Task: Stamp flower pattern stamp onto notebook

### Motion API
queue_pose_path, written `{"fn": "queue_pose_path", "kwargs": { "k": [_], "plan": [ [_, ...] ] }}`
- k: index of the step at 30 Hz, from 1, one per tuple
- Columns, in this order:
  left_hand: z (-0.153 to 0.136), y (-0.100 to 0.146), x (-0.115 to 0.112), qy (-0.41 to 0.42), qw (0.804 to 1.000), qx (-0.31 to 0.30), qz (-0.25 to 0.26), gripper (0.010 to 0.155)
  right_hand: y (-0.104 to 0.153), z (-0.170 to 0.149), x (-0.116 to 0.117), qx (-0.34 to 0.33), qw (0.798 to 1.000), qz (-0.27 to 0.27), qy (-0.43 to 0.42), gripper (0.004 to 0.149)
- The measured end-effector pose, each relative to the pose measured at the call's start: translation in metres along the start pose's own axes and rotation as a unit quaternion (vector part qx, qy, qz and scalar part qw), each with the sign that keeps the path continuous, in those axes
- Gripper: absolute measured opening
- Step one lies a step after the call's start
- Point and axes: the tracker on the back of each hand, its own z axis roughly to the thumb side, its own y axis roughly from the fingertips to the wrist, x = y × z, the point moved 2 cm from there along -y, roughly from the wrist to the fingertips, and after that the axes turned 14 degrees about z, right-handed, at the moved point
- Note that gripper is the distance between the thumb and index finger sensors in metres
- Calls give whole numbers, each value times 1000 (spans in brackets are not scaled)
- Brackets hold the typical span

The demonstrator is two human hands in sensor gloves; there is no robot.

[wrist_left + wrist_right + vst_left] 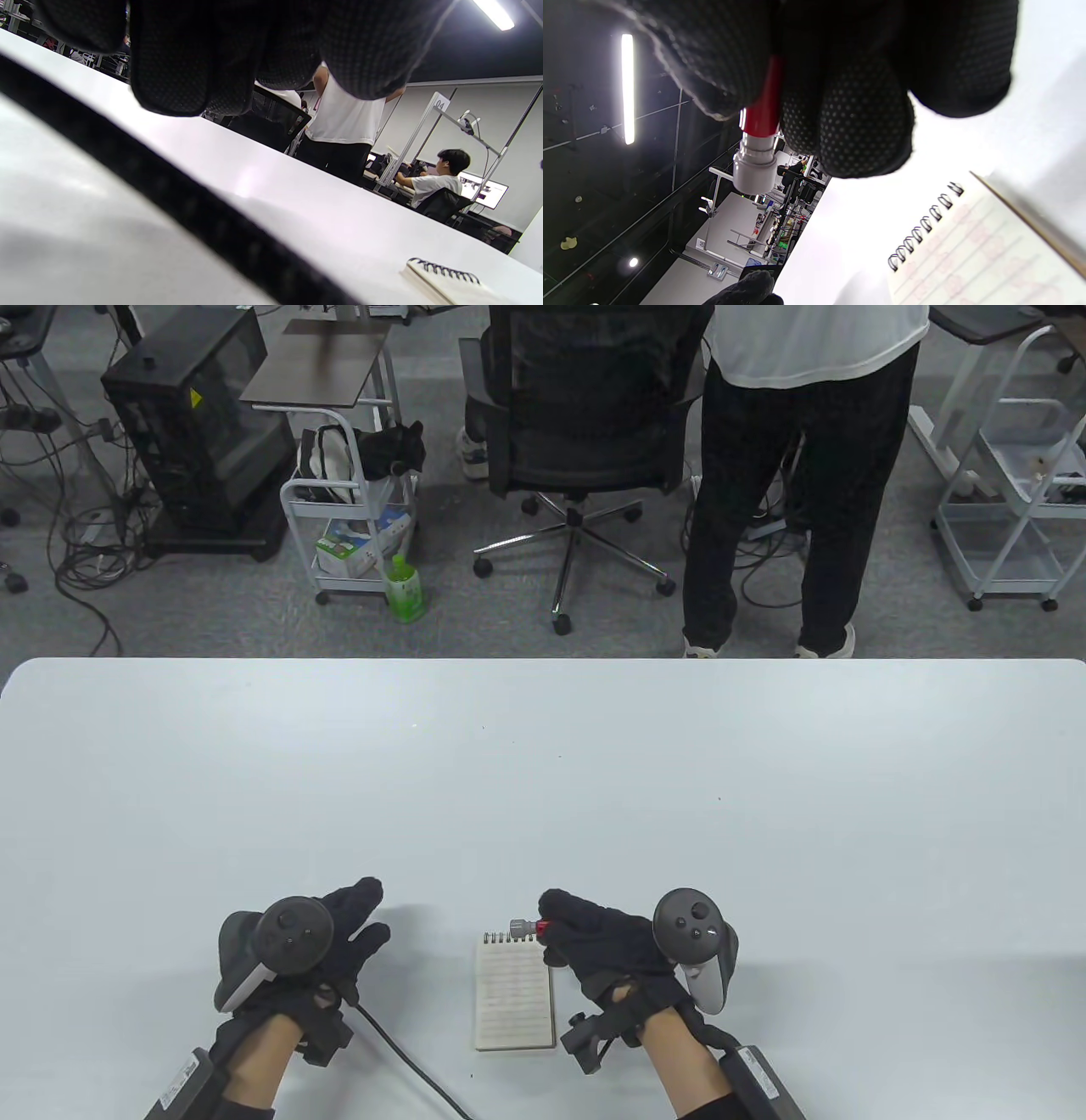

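Note:
A small spiral-bound notebook [514,993] lies open on the white table [543,780] near the front edge; it also shows in the left wrist view [445,281] and the right wrist view [971,254], with faint pink marks on its lined page. My right hand [594,942] grips a red stamp with a grey head [522,929], held sideways above the notebook's top right corner. In the right wrist view the stamp [757,144] sticks out between my gloved fingers [857,127]. My left hand [339,925] rests on the table left of the notebook, fingers spread, holding nothing.
A black cable [407,1056] runs from my left wrist across the table front. Beyond the far edge stand a person [797,475], an office chair [585,432], a white cart [356,517] and a green bottle [403,589].

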Motion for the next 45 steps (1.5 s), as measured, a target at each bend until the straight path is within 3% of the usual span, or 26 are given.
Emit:
{"fn": "queue_pose_path", "kwargs": {
  "k": [4, 7, 12, 15, 17, 21, 29, 37, 43, 45],
  "plan": [
    [5, 1, 0, -21, 1000, -11, -6, 63, 1, 9, -7, -2, 998, -17, 58, 49],
    [6, 2, -1, -23, 1000, -16, -6, 62, -4, 19, -16, 10, 987, -27, 160, 48],
    [7, 3, -2, -23, 999, -22, -11, 64, -30, 31, -25, 76, 934, -18, 348, 48],
    [6, 3, -3, -29, 999, -26, -15, 65, -49, 31, -20, 111, 888, -9, 445, 48],
    [7, 4, -3, -30, 999, -27, -18, 65, -59, 31, -14, 124, 859, 8, 497, 48],
    [8, 3, -4, -33, 999, -30, -25, 65, -72, 24, -4, 151, 831, 41, 533, 49],
    [11, 3, -8, -37, 998, -37, -31, 66, -76, 11, 3, 170, 821, 60, 542, 50],
    [11, 3, -9, -39, 998, -37, -33, 67, -73, 14, 3, 158, 824, 63, 540, 58],
    [9, 2, -6, -39, 998, -29, -33, 67, -55, 29, -8, 126, 842, 40, 523, 61],
    [8, 2, -3, -35, 999, -25, -26, 67, -43, 33, -13, 105, 850, 25, 516, 56]
  ]
}}
